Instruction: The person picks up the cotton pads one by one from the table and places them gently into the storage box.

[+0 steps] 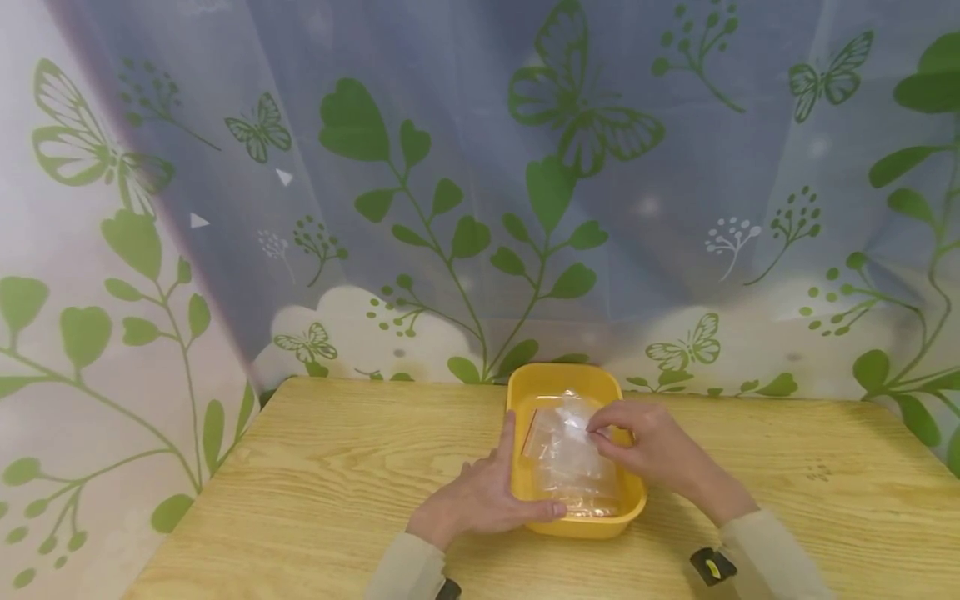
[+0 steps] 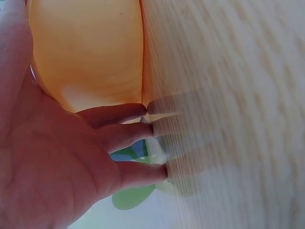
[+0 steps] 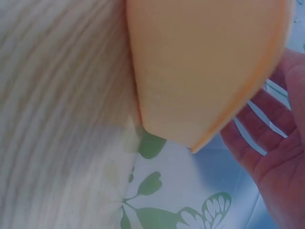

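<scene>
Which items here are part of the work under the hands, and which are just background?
In use:
yellow tray, steadied by the left hand
clear plastic bags in it, touched by the right hand

Just around:
wooden table
leaf-and-butterfly curtain

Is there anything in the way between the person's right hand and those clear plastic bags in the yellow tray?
Nothing visible. The right hand reaches over the yellow tray's rim and its fingertips already touch the clear plastic bags lying inside. The left hand rests against the tray's left outer wall, clear of the bags.
</scene>
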`<state>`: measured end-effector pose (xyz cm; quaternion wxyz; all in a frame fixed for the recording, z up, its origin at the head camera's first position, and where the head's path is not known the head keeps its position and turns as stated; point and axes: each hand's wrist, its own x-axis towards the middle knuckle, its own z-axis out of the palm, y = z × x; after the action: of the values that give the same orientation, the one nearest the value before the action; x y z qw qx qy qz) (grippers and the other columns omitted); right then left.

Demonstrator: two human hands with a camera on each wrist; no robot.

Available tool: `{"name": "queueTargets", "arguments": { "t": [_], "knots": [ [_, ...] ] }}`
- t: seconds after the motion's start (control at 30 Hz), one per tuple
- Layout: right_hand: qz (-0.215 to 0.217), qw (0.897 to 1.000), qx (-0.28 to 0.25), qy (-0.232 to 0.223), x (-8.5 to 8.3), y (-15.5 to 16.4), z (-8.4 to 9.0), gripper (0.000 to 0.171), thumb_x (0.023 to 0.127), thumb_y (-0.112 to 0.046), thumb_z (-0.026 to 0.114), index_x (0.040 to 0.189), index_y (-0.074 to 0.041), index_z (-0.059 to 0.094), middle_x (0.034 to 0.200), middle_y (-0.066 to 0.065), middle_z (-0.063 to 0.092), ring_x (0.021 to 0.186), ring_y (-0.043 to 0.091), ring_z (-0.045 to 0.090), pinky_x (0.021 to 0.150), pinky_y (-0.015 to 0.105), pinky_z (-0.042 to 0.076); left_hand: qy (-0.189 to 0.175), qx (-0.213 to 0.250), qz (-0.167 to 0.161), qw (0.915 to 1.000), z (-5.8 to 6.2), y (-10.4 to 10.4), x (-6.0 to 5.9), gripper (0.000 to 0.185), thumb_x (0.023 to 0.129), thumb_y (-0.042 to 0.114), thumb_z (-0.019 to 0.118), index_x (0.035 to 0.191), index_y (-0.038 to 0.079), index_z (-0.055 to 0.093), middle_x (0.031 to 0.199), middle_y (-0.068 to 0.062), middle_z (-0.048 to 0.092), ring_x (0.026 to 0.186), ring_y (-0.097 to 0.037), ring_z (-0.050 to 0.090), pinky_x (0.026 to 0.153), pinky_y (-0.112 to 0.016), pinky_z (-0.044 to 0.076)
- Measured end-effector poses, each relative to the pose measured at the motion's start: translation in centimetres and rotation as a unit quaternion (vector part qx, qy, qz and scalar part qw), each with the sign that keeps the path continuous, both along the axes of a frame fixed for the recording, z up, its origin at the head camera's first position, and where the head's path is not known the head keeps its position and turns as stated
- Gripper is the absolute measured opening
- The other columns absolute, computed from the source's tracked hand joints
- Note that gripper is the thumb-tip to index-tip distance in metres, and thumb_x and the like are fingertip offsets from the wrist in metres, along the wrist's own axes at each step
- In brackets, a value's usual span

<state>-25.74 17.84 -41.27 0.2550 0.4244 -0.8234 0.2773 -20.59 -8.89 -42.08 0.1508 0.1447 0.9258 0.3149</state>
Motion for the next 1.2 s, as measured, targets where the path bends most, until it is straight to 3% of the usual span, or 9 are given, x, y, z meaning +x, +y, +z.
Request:
{"name": "queueTargets", "arguments": {
  "t": [0.13, 0.57, 0.77, 0.9, 1.03, 1.2],
  "knots": [
    [-0.009, 1.000, 0.022, 0.001, 0.1, -0.5, -0.3, 0.021, 0.077, 0.000, 0.083, 0.089, -0.015, 0.076, 0.090, -0.007, 0.077, 0.081, 0.009, 0.070, 0.074, 0.029, 0.062, 0.002, 0.002, 0.000, 1.0000, 0.0, 0.0, 0.0, 0.135, 0.078, 0.080, 0.068, 0.163, 0.023, -0.019, 0.162, -0.029, 0.034, 0.147, -0.053, 0.035, 0.123, -0.069, 0.021],
    [-0.018, 0.999, 0.035, -0.008, -0.3, -1.7, -0.6, 0.019, 0.080, -0.001, 0.082, 0.090, -0.015, 0.075, 0.091, -0.007, 0.077, 0.081, 0.010, 0.070, 0.074, 0.029, 0.061, 0.011, 0.006, -0.003, 0.9999, 0.0, 0.0, -0.3, 0.135, 0.078, 0.080, 0.068, 0.163, 0.021, -0.018, 0.163, -0.026, 0.034, 0.149, -0.047, 0.037, 0.123, -0.071, 0.019],
    [-0.029, 0.997, 0.064, -0.042, -0.2, -1.8, -0.8, 0.014, 0.083, -0.007, 0.082, 0.090, -0.017, 0.076, 0.093, -0.007, 0.077, 0.085, 0.011, 0.071, 0.079, 0.031, 0.062, 0.013, 0.009, -0.001, 0.9999, 0.1, -0.1, -0.2, 0.135, 0.078, 0.078, 0.069, 0.164, 0.020, -0.017, 0.162, -0.027, 0.035, 0.148, -0.047, 0.038, 0.122, -0.071, 0.020],
    [-0.032, 0.992, 0.097, -0.078, 0.0, -1.9, -0.5, 0.009, 0.087, -0.014, 0.080, 0.095, -0.017, 0.078, 0.098, -0.005, 0.077, 0.089, 0.014, 0.072, 0.082, 0.034, 0.062, 0.010, 0.006, 0.001, 0.9999, 0.2, 0.0, -0.1, 0.135, 0.078, 0.079, 0.069, 0.164, 0.021, -0.018, 0.162, -0.028, 0.035, 0.147, -0.052, 0.038, 0.123, -0.070, 0.021],
    [-0.048, 0.981, 0.142, -0.121, 0.5, -2.1, -0.2, 0.017, 0.088, -0.021, 0.079, 0.105, -0.017, 0.079, 0.110, 0.001, 0.077, 0.103, 0.024, 0.072, 0.093, 0.046, 0.061, 0.001, 0.004, 0.002, 1.0000, 0.2, 0.0, 0.0, 0.134, 0.078, 0.079, 0.068, 0.163, 0.023, -0.019, 0.162, -0.029, 0.034, 0.146, -0.055, 0.036, 0.123, -0.069, 0.022],
    [-0.059, 0.975, 0.176, -0.125, 0.8, -2.2, -0.2, 0.024, 0.087, -0.025, 0.079, 0.110, -0.016, 0.079, 0.115, 0.006, 0.076, 0.108, 0.029, 0.071, 0.095, 0.051, 0.059, -0.006, 0.006, 0.003, 1.0000, 0.2, 0.0, 0.2, 0.133, 0.078, 0.079, 0.068, 0.163, 0.023, -0.018, 0.162, -0.029, 0.034, 0.147, -0.055, 0.034, 0.123, -0.069, 0.021]
  ]
}}
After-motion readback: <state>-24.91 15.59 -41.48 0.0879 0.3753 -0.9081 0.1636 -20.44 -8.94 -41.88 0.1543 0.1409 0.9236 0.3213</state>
